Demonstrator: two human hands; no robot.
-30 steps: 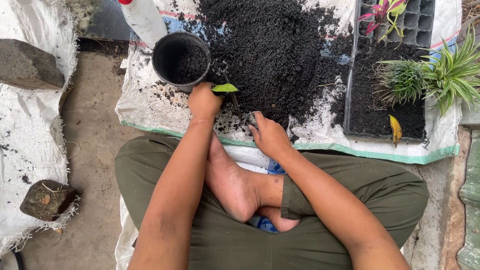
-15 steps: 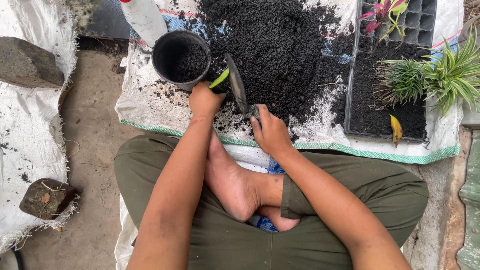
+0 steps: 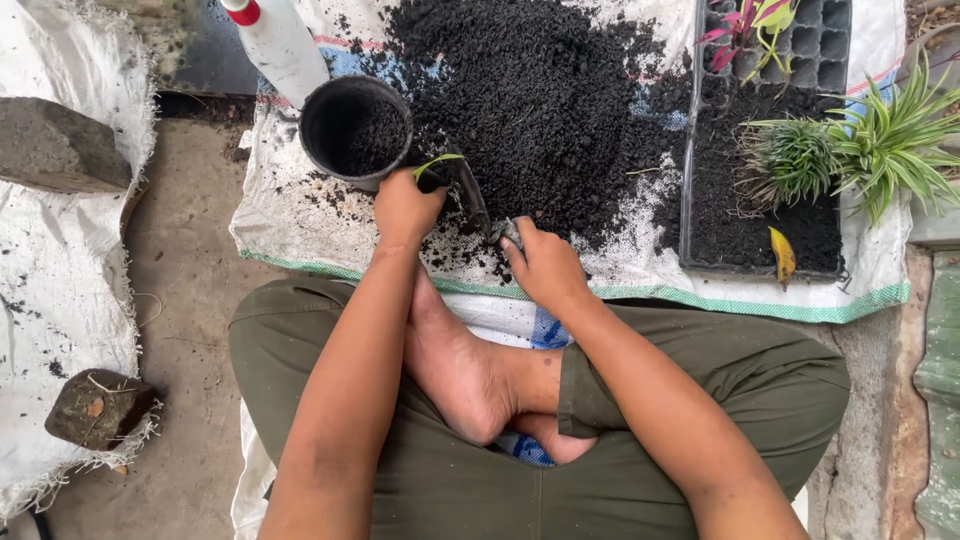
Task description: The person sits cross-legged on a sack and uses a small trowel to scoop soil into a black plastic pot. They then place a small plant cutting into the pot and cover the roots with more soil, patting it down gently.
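Note:
My left hand [image 3: 405,207] is closed around a small plant cutting with a green leaf [image 3: 437,161], just below a black plastic pot [image 3: 355,130] partly filled with soil. My right hand [image 3: 543,263] grips the handle of a small dark trowel [image 3: 468,190], whose blade points up into the pile of black soil [image 3: 540,100] beside the leaf. Both hands rest low over the white woven sheet [image 3: 290,215], a short way apart.
A black seedling tray [image 3: 760,215] with soil, green spiky plants [image 3: 880,145] and a pink-leaved plant [image 3: 735,30] lies at the right. A white bottle [image 3: 275,45] stands behind the pot. Stones [image 3: 60,145] [image 3: 95,405] weigh down another sheet at left. My crossed legs fill the foreground.
The trowel, lifted with its blade raised half a second ago, has dropped back down into the soil by the leaf. The view shifted slightly; my left hand stayed by the pot.

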